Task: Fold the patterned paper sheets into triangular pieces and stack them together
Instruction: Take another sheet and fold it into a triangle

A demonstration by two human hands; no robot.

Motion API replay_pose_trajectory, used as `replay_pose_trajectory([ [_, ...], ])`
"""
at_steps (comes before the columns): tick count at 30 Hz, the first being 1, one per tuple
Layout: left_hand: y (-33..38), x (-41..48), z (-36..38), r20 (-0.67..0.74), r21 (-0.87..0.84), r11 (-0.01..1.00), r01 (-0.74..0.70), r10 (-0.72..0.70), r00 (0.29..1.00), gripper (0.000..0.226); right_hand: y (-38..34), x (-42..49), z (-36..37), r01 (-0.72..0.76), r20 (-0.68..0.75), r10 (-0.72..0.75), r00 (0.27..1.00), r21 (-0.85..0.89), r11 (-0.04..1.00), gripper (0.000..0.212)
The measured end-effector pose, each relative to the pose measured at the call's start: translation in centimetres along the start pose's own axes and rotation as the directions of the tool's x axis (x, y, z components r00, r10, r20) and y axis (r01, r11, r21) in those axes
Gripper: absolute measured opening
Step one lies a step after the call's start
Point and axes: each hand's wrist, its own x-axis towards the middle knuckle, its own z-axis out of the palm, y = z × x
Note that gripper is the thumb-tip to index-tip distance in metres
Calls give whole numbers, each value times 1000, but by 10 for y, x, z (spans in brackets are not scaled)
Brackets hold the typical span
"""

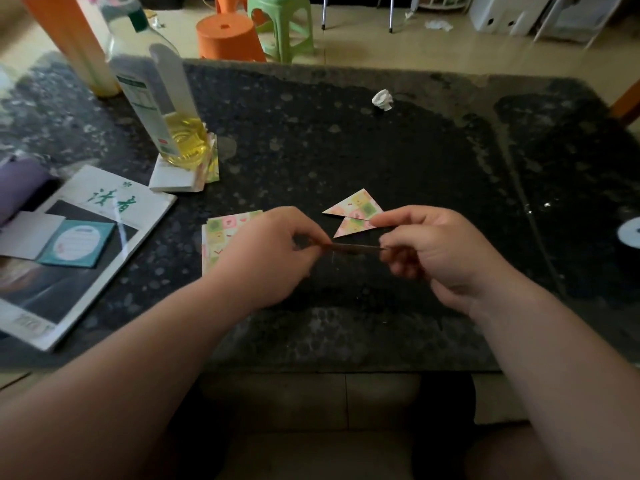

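Head view looks down on a dark speckled bench (346,140) with both forearms reaching in from below. The left hand (273,251) and the right hand (433,247) face each other just above the bench, and each pinches one end of a thin sheet (353,247) stretched level between them. This sheet is seen edge-on as a dark line, so its pattern cannot be made out. The right index finger points left, its tip over the right corner of the lower triangle (353,226); whether it touches cannot be told.

That folded piece lies flat on the bench just behind the hands, and the upper triangle (356,206) lies just beyond it, their edges meeting. Both show pink, green and yellow squares. A stack of patterned sheets (221,233) lies flat at the left, partly hidden under the left hand.

Further left, a magazine (86,237) carries a teal card (78,242). An oil bottle (166,109) stands on a white paper pad (176,178). A crumpled paper ball (382,99) sits near the far edge. Beyond the bench stand an orange stool (228,36) and a green stool (284,26).
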Motion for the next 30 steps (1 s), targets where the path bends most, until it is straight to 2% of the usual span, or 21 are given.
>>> replay_pose_trajectory([
  [3,-3,1,7,-106,81,992,-95,103,989,16,0,-1,0,-66,41,59,997,201,977,23],
  [8,-7,2,13,-221,120,975,-186,209,953,21,4,2,5,-87,-28,90,996,74,993,15],
  [12,-11,0,19,-207,79,968,-238,250,946,22,3,6,6,-77,-103,84,991,74,994,14],
  [16,-21,1,16,-194,-46,980,-195,183,964,26,4,12,6,-28,-130,21,991,-54,998,15],
  [19,-26,0,10,-122,-109,989,-103,89,988,32,5,15,6,1,-131,-17,991,-121,993,14],
  [23,-31,-3,2,-57,-202,978,45,-58,997,34,2,18,9,58,-153,-71,986,-83,995,11],
  [27,-39,1,-16,-111,-93,988,125,-135,985,27,-2,35,7,100,-232,-104,967,-29,995,10],
  [30,-56,4,-32,-92,17,970,242,-240,966,23,2,54,0,-42,-405,-29,914,-167,985,9],
])
